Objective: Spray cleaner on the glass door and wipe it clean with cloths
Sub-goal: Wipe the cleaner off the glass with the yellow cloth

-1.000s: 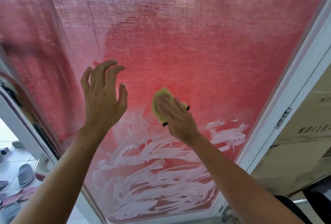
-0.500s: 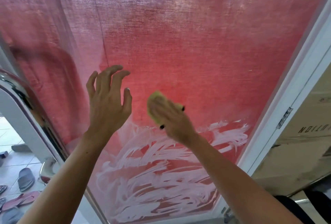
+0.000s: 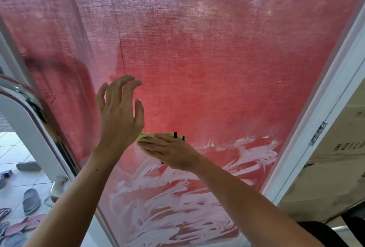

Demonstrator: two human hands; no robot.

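Right hand (image 3: pixel 169 151) flat on yellow cloth (image 3: pixel 147 136), pressing it to glass door (image 3: pixel 217 89); white cleaner streaks (image 3: pixel 167 203) lie below, toward wrist. Left hand (image 3: pixel 118 116) spread, empty.

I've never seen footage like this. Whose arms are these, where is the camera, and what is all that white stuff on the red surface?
There is no machine here: these are a person's two bare arms, filmed by a wide-angle camera worn on the head, looking forward and down at the hands. That is why the arms seem to grow out of the bottom of the picture.

The big surface is a glass door in a white frame; the red is a curtain seen through the glass. The white streaks on the lower part are cleaner smeared over the glass, not yet wiped off.

The right hand presses a yellow cloth flat against the glass. The left hand holds nothing; its fingers are spread, raised beside the cloth. Whether it touches the glass I cannot tell.

At the lower left, sandals lie on a tiled floor.
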